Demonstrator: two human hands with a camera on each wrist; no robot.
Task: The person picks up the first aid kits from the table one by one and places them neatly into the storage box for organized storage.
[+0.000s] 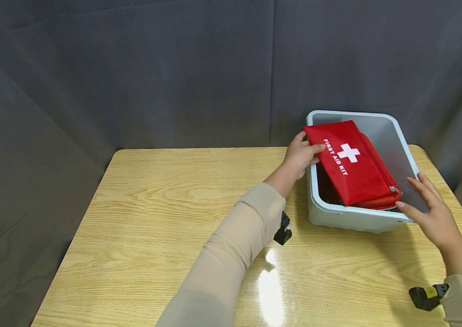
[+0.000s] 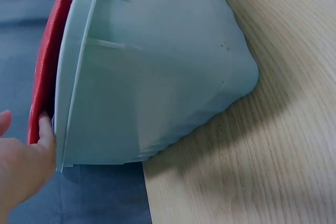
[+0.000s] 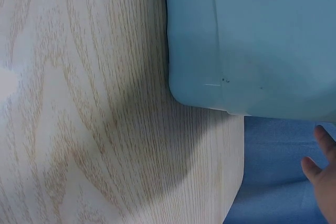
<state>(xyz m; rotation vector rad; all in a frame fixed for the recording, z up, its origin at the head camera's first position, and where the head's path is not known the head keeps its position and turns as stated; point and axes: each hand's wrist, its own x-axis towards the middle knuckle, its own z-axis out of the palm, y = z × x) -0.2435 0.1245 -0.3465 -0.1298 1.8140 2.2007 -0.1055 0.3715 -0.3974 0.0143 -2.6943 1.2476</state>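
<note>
A red first aid kit pouch (image 1: 329, 170) with a white cross lies tilted across the mouth of a pale grey-blue plastic bin (image 1: 402, 136). My left hand (image 1: 299, 154) pinches the pouch's left edge, thumb on top; in the left wrist view, a finger slips between the red pouch (image 2: 50, 56) and the bin's rim (image 2: 73, 61). Spread fingers of my right hand (image 1: 433, 211) are at the bin's near right corner, the thumb close to the pouch's zipper end. A red-orange layer shows under the pouch; whether it is a separate thing I cannot tell.
The bin stands at the right end of a light wood table (image 1: 165, 218), near its back edge. Dark grey curtains (image 1: 190, 77) hang behind and beside the table. A small black device (image 1: 283, 229) is at the left wrist, another (image 1: 428, 296) at the right.
</note>
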